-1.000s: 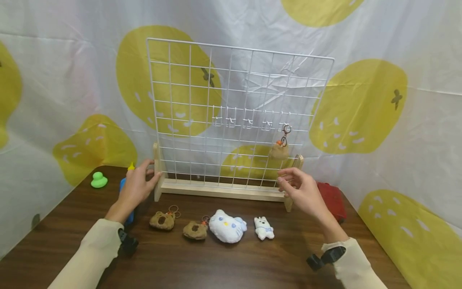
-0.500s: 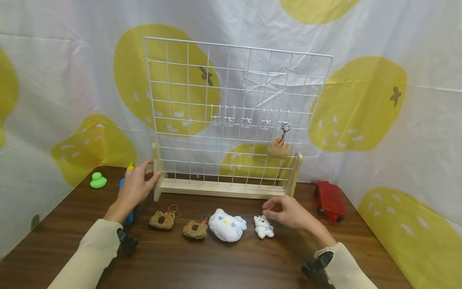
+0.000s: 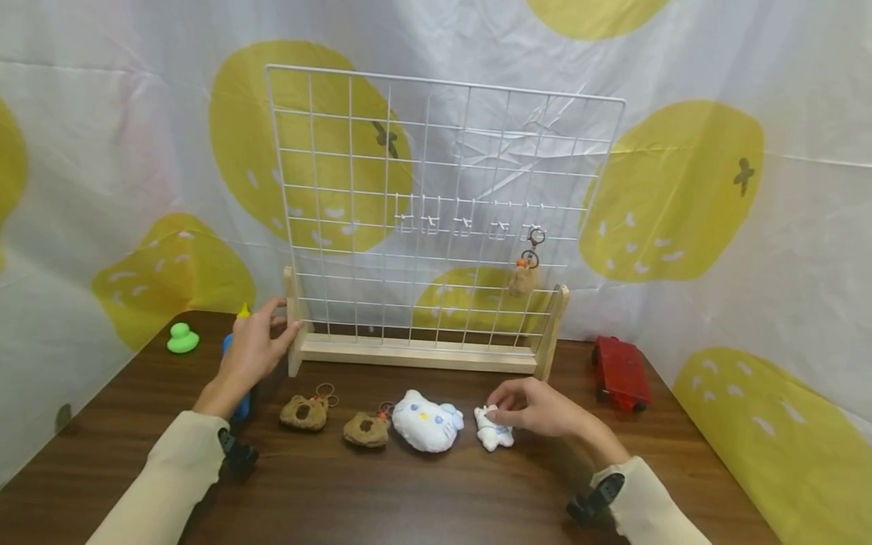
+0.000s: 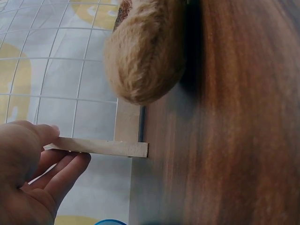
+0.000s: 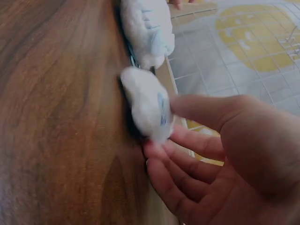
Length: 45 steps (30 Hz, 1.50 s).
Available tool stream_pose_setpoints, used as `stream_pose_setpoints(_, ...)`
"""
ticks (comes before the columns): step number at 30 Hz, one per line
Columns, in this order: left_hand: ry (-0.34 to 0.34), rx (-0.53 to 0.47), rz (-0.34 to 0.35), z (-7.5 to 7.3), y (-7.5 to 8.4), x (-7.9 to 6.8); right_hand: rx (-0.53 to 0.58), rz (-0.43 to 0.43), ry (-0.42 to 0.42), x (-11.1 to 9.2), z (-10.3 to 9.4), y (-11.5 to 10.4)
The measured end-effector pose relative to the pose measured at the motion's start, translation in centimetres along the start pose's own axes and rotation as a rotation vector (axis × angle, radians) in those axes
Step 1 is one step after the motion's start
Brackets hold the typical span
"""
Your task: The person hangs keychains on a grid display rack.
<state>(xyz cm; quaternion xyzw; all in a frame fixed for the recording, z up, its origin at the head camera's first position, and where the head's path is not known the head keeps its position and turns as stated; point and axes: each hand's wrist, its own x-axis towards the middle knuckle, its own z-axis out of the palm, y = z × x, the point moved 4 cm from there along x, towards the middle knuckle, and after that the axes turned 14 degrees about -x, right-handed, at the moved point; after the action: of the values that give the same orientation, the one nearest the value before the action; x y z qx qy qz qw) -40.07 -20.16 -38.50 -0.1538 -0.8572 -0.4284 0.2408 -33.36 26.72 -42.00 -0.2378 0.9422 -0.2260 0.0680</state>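
Pinched between fingers (image 5: 164,183) and thumb (image 5: 201,110) of the right hand (image 3: 534,407): small white plush (image 3: 492,435)

Held at the table (image 3: 381,499), just beside the white cat-face plush (image 3: 428,425); hard to tell whether lifted. Hidden from the head but shown, blurred, at the right wrist: thumb by the blue mark (image 5: 162,110), fingertips (image 5: 154,149) curled at one end. Gripping the wooden upright (image 4: 108,147) of the wire rack (image 3: 443,82) with the left hand (image 3: 250,352), thumb on one face and fingers on the other, plain only from the left wrist. Seen from the head alone: green duck (image 3: 182,340) and red wheeled toy (image 3: 621,373)
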Motion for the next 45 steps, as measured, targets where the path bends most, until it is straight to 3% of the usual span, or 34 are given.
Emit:
stream_pose_setpoints(11,-0.010,-0.008,-0.017,-0.1,0.0,-0.1,0.113,-0.014,-0.062,0.0,0.4,0.2)
stream_pose_setpoints(15,-0.015,-0.011,-0.010,0.0,0.0,-0.1,0.107,-0.072,-0.098,-0.2,0.2,-0.1)
stream_pose_setpoints(22,-0.020,-0.019,-0.024,0.0,-0.2,-0.1,0.100,-0.071,-0.113,-0.3,0.1,-0.4)
stream_pose_setpoints(26,-0.016,-0.016,-0.027,-0.1,-0.1,-0.1,0.117,-0.039,-0.059,-0.1,0.0,-0.2)
stream_pose_setpoints(35,-0.011,-0.015,-0.023,-0.1,0.2,0.0,0.124,0.018,0.231,0.3,-1.2,0.6)
stream_pose_setpoints(45,-0.010,-0.011,-0.022,-0.1,0.2,-0.1,0.225,0.000,0.340,0.2,-2.0,-0.1)
